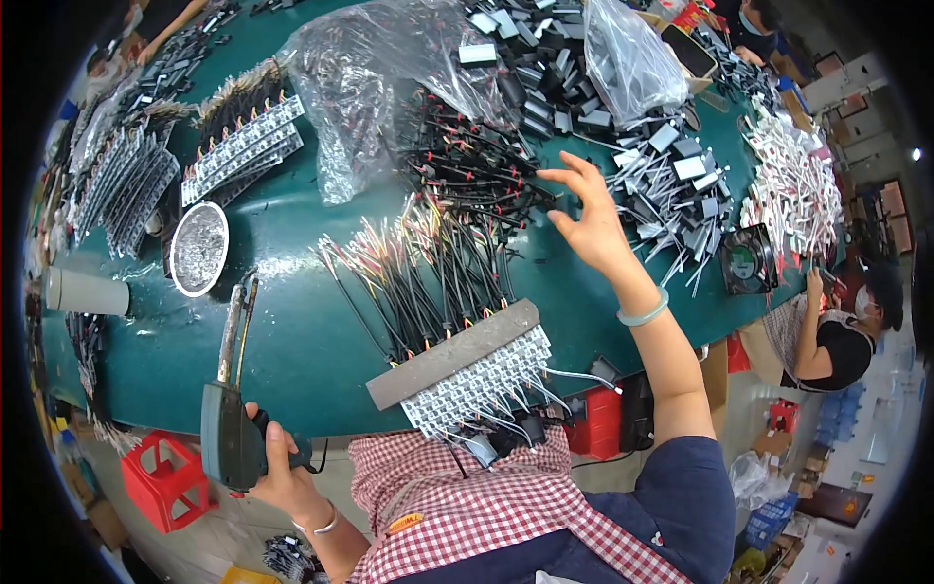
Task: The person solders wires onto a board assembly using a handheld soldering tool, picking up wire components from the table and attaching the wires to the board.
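My left hand is wrapped round the handle of a dark green soldering gun, its long metal tip pointing up and away from me. My right hand reaches over the table with fingers spread, holding nothing, beside a pile of black cables with red bits. In front of me a panel of small circuit boards lies under a flat grey bar. Black wires with bare coloured ends fan out from its far side. White leads and small dark housings hang at its near edge.
An oval metal dish stands on the green table at left, near more wired board panels. Clear plastic sheeting, grey housings, white leads and a small fan lie farther off. Co-workers sit around the table.
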Available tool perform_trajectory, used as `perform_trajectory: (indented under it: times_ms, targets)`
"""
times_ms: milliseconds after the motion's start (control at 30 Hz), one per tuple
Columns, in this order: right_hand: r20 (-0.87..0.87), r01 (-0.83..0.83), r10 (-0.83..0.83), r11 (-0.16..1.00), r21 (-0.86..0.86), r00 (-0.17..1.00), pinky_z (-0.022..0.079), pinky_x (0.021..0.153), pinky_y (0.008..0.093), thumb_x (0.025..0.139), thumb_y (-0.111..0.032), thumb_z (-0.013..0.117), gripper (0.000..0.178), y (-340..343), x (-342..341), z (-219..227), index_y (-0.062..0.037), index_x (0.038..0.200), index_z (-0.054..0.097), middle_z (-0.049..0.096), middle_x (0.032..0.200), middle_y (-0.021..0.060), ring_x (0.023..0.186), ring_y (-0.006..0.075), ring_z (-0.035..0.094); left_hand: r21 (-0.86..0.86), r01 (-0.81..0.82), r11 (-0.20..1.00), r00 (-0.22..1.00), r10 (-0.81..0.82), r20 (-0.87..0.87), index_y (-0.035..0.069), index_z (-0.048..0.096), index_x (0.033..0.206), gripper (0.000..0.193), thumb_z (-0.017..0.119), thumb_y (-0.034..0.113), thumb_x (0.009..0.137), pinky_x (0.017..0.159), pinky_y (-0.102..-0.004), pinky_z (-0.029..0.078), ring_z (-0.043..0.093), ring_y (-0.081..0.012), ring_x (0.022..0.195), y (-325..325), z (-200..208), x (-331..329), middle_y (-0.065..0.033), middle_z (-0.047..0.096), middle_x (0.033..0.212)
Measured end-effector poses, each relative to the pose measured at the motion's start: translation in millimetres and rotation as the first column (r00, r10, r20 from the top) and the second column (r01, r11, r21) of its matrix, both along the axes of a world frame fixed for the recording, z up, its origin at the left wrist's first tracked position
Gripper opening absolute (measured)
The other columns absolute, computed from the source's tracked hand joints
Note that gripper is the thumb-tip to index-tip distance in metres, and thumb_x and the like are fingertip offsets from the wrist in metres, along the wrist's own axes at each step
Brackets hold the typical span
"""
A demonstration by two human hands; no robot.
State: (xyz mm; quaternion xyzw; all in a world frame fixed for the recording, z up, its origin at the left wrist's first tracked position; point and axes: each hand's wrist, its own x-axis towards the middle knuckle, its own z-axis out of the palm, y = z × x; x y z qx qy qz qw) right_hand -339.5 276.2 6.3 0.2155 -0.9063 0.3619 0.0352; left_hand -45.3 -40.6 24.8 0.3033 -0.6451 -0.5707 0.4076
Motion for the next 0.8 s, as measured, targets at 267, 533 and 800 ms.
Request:
perform_trajectory:
  times_ms: [267,533,800]
  targets:
    - [-0.258,-0.377,0.366,0.926,0.006,0.894,0.051,0.087,0.0391,0.077,0.006,0.070,0.031,-9,23,0,-0.0078,0.105,0.068,0.064,0.111,0.0086,0.104,0.0286,0.061,-0.008,0.134,0.991,0.990,-0.134,-0.040,-0.007,0.053,0.127,0.045,0.065,-0.009,0.084,0.049,-0.0210,0.039,0.048,-0.0089,0.059,12,-1,-2,-0.0206,0.066,0.117]
    - [-0.321,-0.362,0.327,0.931,-0.054,0.889,0.051,0.085,0.0375,0.080,0.004,0.067,0.022,-25,26,4,-0.0041,0.100,0.063,0.064,0.105,0.0091,0.100,0.0302,0.062,0.001,0.176,0.984,0.984,-0.176,-0.002,-0.005,0.053,0.128,0.047,0.066,-0.007,0.083,0.049,-0.0217,0.040,0.052,-0.0095,0.061,29,5,5,-0.0199,0.066,0.115]
    - [0.324,-0.145,0.364,0.829,-0.540,0.873,0.052,0.069,0.0253,0.094,0.005,0.055,0.020,-34,112,60,0.0025,0.114,0.059,0.061,0.098,0.0073,0.079,0.0110,0.061,0.246,0.407,0.880,0.911,-0.410,-0.041,-0.004,0.048,0.135,0.058,0.064,-0.011,0.080,0.050,-0.0252,0.043,0.053,-0.0136,0.060,64,18,-21,-0.0200,0.063,0.117]
